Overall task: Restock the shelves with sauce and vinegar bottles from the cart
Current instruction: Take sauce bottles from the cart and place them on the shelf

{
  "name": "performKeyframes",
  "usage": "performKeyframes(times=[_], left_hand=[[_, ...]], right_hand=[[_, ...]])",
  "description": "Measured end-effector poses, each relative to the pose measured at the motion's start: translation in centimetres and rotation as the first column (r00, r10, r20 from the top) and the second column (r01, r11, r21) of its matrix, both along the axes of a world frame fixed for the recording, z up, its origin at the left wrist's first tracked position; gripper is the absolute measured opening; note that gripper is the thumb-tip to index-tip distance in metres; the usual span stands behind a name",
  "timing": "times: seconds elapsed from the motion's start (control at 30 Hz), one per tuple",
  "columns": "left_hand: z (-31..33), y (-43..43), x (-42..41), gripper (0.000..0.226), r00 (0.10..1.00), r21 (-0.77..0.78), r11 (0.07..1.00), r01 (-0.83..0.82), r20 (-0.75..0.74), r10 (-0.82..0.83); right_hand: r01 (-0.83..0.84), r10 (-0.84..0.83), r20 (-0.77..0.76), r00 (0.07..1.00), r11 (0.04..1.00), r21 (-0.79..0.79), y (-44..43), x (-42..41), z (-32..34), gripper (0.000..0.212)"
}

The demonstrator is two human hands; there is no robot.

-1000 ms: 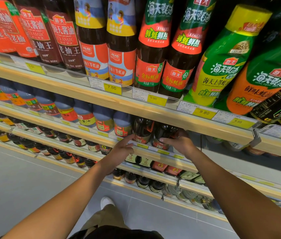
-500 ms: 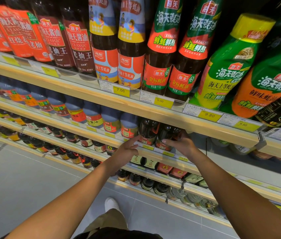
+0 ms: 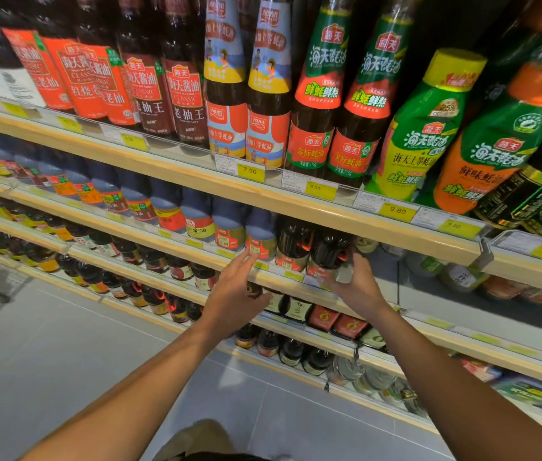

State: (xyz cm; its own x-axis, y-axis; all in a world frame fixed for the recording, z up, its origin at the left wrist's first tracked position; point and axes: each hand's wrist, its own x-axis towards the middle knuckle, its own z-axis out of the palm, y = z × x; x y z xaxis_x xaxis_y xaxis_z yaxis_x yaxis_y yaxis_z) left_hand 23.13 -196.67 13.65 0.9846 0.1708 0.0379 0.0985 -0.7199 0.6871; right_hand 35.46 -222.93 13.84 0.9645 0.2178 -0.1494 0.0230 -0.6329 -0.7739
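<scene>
Two dark sauce bottles with red labels stand side by side at the front of the second shelf [image 3: 150, 224]. My right hand [image 3: 358, 284] wraps around the lower part of the right-hand dark bottle [image 3: 329, 249], which stands upright on the shelf. The other dark bottle [image 3: 293, 244] stands just left of it, untouched. My left hand [image 3: 239, 289] hovers open with fingers spread in front of the shelf edge, just below a blue-topped bottle [image 3: 259, 234]. No cart is in view.
The top shelf [image 3: 196, 183] holds tall soy and oyster sauce bottles and green squeeze bottles [image 3: 419, 138]. Blue-topped bottles fill the second shelf to the left. A bare stretch of that shelf [image 3: 392, 281] lies right of my right hand. Lower shelves hold small bottles; the floor is grey tile.
My left hand has come slightly off the shelf edge and spread its fingers. My right hand stays on the right dark bottle. My head has turned a little to the left.
</scene>
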Motion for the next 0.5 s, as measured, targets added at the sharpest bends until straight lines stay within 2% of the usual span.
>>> performKeyframes(times=[0.07,0.13,0.27,0.4,0.5], left_hand=[[-0.2,1.3,-0.8,0.092,1.000,0.093,0.996,-0.010,0.011,0.009],[0.0,2.8,-2.0,0.093,0.999,0.153,0.988,-0.027,0.021,0.024],[0.6,7.0,-5.1,0.092,0.997,0.305,0.950,-0.070,0.060,0.055],[1.8,13.2,-9.3,0.092,0.995,0.364,0.926,-0.101,0.042,0.092],[1.8,18.9,-13.5,0.093,0.988,0.439,0.886,-0.151,0.051,0.143]], right_hand=[[0.014,-0.009,0.050,0.999,0.995,-0.099,0.6,-1.6,0.7,0.101],[0.052,-0.029,0.105,0.994,0.972,-0.228,2.0,-3.8,2.1,0.109],[0.100,0.013,0.286,0.958,0.922,-0.375,5.5,-6.9,2.4,0.100],[0.024,0.193,0.391,0.900,0.874,-0.486,11.7,-10.0,2.6,0.096],[-0.055,0.306,0.403,0.862,0.848,-0.527,17.8,-12.6,3.1,0.100]])
